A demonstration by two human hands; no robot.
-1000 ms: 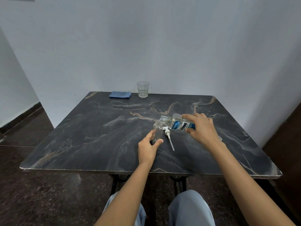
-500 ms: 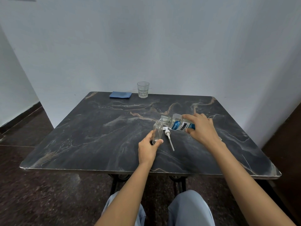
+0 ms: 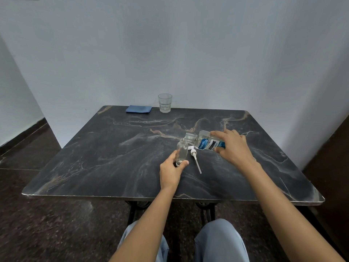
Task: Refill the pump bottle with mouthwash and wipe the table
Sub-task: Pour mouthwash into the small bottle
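Head view: nothing moved; left hand [image 3: 170, 172] grips the pump bottle [image 3: 182, 151], right hand [image 3: 233, 146] grips the tilted mouthwash bottle [image 3: 205, 142]; refilling likely continues.

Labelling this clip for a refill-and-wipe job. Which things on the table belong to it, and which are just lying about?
Part of the job: pump bottle, gripped by the left hand; mouthwash bottle, tilted toward it in the right hand; pump head, lying on the table; blue cloth, far edge.
Lying about: drinking glass, beside the cloth.
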